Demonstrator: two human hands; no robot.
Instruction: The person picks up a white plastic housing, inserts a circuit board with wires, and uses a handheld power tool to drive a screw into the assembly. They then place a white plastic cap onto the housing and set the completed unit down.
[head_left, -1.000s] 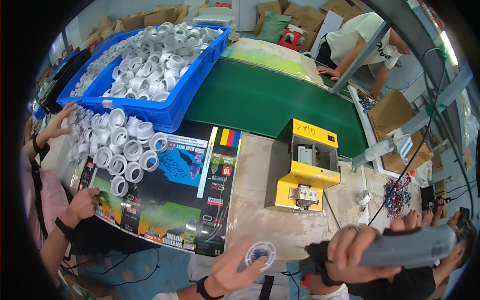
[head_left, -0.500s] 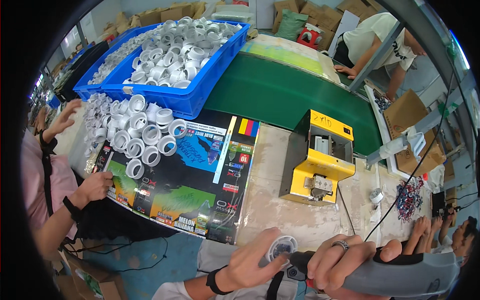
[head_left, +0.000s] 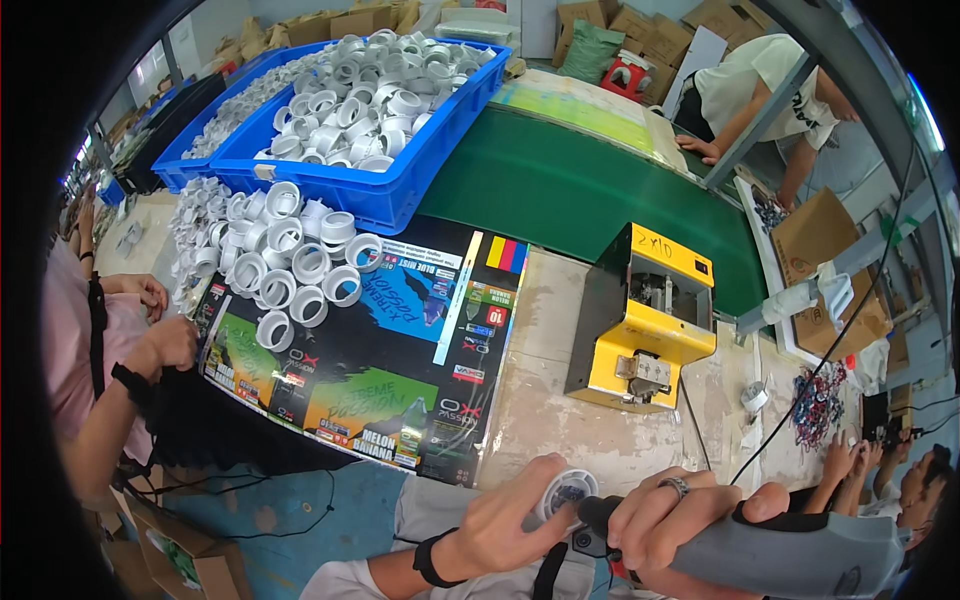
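Low in the view, my left hand (head_left: 508,518) grips a white plastic ring-shaped fitting (head_left: 566,484) by its side. Something dark shows inside that fitting. My right hand (head_left: 672,522) is wrapped round a grey cordless screwdriver (head_left: 810,550), whose dark nose points left at the fitting. The nose meets or nearly meets the fitting's rim; its bit cannot be made out. Just beyond my hands stands a yellow and black bench machine (head_left: 648,335) on the worktop. Many similar white rings (head_left: 290,262) lie heaped at the left on a printed black sheet (head_left: 340,385).
Blue crates (head_left: 385,190) full of white parts stand at the far left, beside a green conveyor belt (head_left: 540,170). A dark cable (head_left: 830,345) crosses at the right, near a tangle of coloured wires (head_left: 818,405). Co-workers' hands (head_left: 172,342) are at the left edge and the right.
My hands, the fitting and the screwdriver keep nearly the same pose. At the left, a co-worker's raised hand has come down towards the other one. The whole view has shifted slightly.
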